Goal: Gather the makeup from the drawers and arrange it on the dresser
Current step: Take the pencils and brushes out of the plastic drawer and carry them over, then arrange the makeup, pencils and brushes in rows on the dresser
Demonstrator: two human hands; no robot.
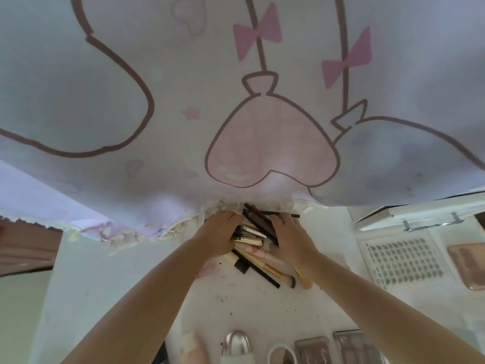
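Both hands clamp one loose bundle: left hand [219,235] and right hand [290,239] press in from either side of the brushes and pencils [256,239], which lie on the white dresser top [262,316], just before the curtain hem [147,233]. Best to square the ends and squeeze evenly so none roll. Palettes [313,350] lie nearer than the bundle; their script is unreadable.

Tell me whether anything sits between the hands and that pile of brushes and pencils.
Nothing visible does. The left hand and right hand already press against the pile from either side on the dresser top.
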